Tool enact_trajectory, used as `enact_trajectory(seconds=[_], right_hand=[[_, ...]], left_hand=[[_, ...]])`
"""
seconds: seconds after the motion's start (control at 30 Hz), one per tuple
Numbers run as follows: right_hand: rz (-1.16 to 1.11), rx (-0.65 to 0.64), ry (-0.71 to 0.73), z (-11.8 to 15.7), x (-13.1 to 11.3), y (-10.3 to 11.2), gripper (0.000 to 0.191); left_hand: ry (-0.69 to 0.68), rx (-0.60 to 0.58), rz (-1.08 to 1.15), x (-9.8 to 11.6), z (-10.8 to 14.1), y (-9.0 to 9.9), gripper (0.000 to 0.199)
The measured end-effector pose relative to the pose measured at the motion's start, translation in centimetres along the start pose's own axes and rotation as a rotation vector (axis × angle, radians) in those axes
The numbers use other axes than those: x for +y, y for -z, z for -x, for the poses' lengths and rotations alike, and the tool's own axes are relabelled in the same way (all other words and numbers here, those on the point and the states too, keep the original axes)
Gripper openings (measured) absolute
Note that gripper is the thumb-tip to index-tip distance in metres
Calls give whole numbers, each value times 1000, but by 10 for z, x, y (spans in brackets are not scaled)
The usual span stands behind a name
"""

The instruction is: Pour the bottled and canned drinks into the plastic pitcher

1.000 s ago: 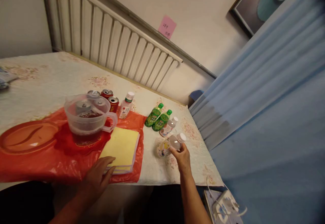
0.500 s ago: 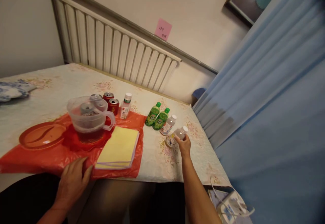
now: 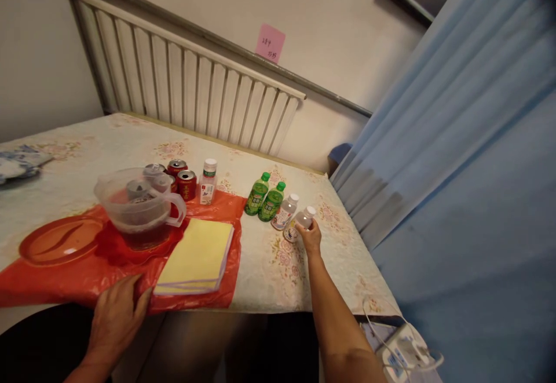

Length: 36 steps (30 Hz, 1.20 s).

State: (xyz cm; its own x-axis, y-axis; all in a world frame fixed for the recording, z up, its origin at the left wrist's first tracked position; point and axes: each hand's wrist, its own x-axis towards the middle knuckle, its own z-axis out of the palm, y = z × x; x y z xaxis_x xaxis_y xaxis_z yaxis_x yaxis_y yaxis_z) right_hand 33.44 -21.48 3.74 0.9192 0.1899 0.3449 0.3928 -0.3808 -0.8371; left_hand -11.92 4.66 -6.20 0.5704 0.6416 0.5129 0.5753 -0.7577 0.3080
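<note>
My right hand point(image 3: 311, 237) is wrapped round a clear plastic bottle point(image 3: 300, 221) with a white cap, upright at the end of a row. Beside it stands another white-capped bottle point(image 3: 284, 213), then two green drink bottles point(image 3: 263, 197). My left hand point(image 3: 116, 309) rests with fingers spread on the front edge of a red plastic sheet point(image 3: 56, 281). Just right of that hand lies a stack of yellow cloths or papers point(image 3: 197, 255); I cannot tell which. Behind it is a clear measuring jug point(image 3: 139, 215) holding some liquid.
An orange lid point(image 3: 61, 239) lies left of the jug. Several drink cans point(image 3: 187, 186) and a white-capped bottle point(image 3: 207, 183) stand behind. A blue curtain point(image 3: 456, 168) hangs on the right. Cables and a power strip point(image 3: 403, 351) are below the table's right corner.
My right hand has brought the clear bottle slightly back, closer against the neighbouring bottle, and it now stands more upright. The left hand stays on the sheet; the view has shifted a little.
</note>
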Motion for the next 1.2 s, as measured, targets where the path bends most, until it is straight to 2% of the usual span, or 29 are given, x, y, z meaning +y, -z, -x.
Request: enact_trajectory(seconds=[0.17,0.43,0.7,0.9,1.2], right_hand=[[-5,-13,-49,14,15,-8,75],[25,3,-98,47,41,-23,65],[135,106,-81,47,39,-34,52],[161,112,-69,47,38,-34,41],[226,125,-109,39,38,-37,41]], left_hand=[[15,-14,3,2,-1,2,61],[47,-20,22,-2,-1,-1,69],[84,-76,-12,0,-1,0,70],[104,-74,-16,4,-4,3,68],[122,-82,-10,5,-4,5,68]])
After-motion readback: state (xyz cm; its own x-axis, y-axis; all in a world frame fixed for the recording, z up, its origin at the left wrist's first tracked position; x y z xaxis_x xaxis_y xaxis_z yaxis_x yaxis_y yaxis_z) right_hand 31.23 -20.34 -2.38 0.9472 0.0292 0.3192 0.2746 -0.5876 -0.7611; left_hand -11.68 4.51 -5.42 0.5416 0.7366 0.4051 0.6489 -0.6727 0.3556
